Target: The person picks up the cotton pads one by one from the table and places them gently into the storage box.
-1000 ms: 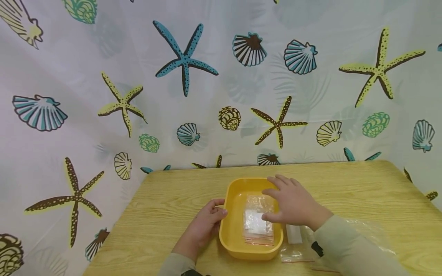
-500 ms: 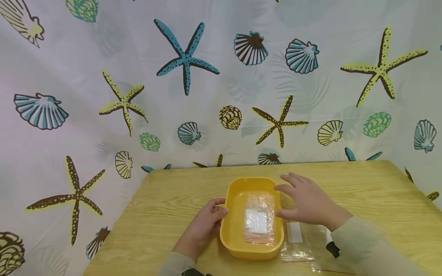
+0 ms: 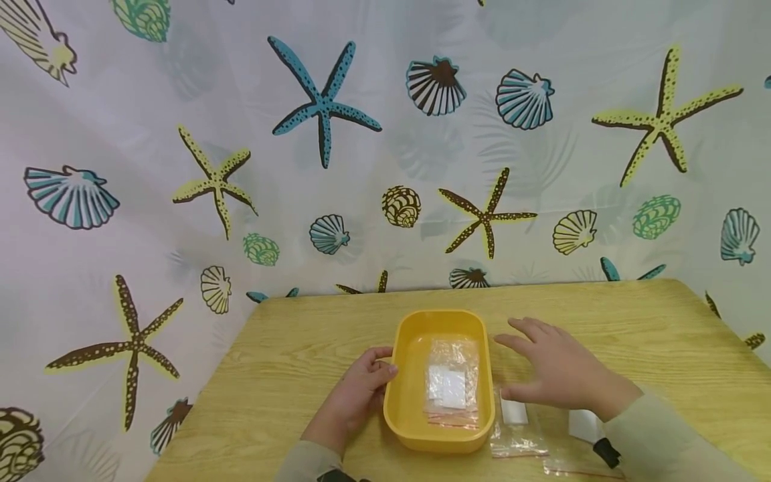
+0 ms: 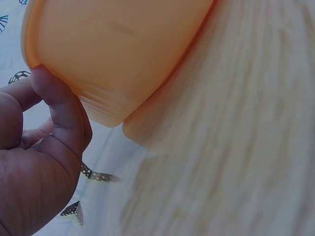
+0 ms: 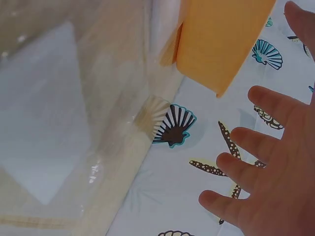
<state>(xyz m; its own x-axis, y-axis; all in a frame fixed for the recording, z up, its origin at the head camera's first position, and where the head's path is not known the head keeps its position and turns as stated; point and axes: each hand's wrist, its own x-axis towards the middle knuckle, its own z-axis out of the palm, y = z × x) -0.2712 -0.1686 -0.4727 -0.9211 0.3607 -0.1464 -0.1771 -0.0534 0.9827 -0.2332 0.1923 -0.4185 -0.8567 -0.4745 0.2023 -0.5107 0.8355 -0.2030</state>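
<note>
A yellow plastic tub (image 3: 402, 408) stands on the table, with small clear zip bags (image 3: 453, 388) holding white pieces inside it. My left hand (image 3: 357, 388) holds the tub's left rim; in the left wrist view the thumb and fingers (image 4: 54, 93) pinch the tub's edge (image 4: 123, 54). To the right of the tub my right hand (image 3: 560, 368) hovers with fingers spread and nothing in them. Below it lie a clear zip bag (image 3: 519, 438) with a white piece and a larger clear bag (image 3: 572, 465), partly hidden by the right forearm.
The wood-grain table (image 3: 289, 375) reaches back to a white curtain (image 3: 385, 134) printed with shells and starfish. Close in the right wrist view, a clear bag (image 5: 113, 73) with a white piece lies beside the tub's wall (image 5: 221, 39).
My right hand has moved right, from over the tub to above the bags beside it, its fingers staying spread. The left hand and the tub have stayed put.
</note>
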